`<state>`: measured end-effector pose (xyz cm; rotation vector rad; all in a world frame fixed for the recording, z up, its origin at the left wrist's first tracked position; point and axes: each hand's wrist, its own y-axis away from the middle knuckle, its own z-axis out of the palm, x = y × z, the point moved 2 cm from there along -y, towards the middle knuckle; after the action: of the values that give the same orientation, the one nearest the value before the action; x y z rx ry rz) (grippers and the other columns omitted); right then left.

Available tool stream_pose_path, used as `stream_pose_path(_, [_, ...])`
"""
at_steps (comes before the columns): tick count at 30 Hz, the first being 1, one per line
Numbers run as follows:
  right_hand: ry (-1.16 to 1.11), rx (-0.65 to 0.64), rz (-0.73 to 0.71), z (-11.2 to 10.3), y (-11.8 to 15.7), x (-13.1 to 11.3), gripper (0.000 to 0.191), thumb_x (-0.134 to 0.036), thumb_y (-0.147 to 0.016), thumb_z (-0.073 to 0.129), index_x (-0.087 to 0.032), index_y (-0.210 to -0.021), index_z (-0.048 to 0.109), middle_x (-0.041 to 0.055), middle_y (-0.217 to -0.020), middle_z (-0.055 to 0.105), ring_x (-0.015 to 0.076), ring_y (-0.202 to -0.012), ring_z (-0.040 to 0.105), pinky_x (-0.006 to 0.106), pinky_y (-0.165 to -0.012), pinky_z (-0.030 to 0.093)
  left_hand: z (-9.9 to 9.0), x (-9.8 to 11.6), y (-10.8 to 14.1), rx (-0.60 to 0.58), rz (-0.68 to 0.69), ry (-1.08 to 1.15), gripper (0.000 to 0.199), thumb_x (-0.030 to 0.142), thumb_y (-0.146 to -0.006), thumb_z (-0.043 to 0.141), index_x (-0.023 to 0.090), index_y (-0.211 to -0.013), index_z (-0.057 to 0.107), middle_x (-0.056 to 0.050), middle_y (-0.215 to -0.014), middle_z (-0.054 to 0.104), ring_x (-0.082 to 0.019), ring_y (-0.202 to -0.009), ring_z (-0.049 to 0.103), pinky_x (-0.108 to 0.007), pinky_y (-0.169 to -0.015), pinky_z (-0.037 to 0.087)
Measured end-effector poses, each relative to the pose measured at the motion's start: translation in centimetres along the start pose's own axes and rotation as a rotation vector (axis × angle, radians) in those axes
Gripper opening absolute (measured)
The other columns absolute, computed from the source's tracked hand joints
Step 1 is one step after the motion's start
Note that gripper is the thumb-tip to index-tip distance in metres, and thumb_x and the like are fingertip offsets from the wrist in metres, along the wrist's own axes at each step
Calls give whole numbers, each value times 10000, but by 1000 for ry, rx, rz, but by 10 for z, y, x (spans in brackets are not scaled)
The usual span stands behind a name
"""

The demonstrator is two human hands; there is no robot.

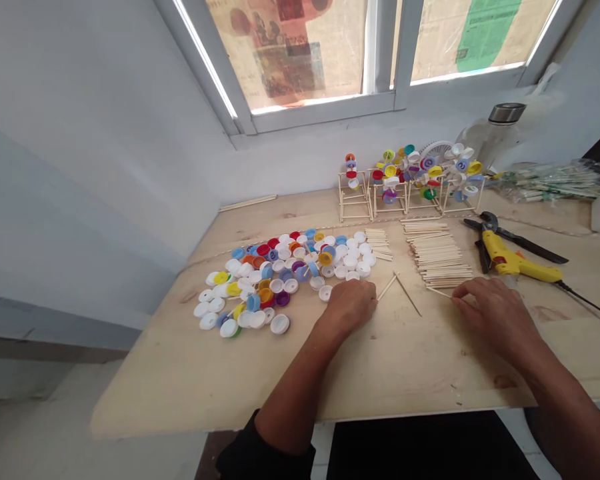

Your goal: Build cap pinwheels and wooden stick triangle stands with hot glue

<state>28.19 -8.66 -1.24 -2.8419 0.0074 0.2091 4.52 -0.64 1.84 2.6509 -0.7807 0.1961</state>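
Two thin wooden sticks [409,295] meet at their far ends in an upside-down V on the table. My left hand [351,305] is closed around the near end of the V's left stick [387,287]. Between the fingertips of my right hand [497,317] is the end of another wooden stick [439,292], which points left below the large row of sticks [437,250]. Bottle caps [280,325] of many colours lie spread out to the left of my left hand. A shorter set of sticks [379,244] lies beyond the V.
Yellow glue gun [523,265] and dark-handled pliers [530,245] lie at the right, the gun's cord running off. Stick frames with cap wheels [390,183] stand at the back. Farther right are a bagged bundle of sticks [550,181] and a bottle [503,130].
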Motion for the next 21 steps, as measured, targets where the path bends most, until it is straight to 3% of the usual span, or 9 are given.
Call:
stream_pose_path(9, [-50,-53,-262,8,-18,-74,117,-169,-821,512,-205,-746,595,41,-759,631,197,-774,502,311,-685,291,-2,-11,2,0,60,56,283,106,-779,440,210,-924,661,-69,-970,700,-223,-902,625,-298,-717,435])
stream_pose_path(21, [16,-63,-278,13,-17,-86,111,-192,-823,537,-191,-739,610,60,-779,617,215,-788,475,331,-684,272,-1,-10,1,17,97,57,271,112,-778,431,215,-885,658,-49,-910,701,-198,-835,617,-272,-672,412])
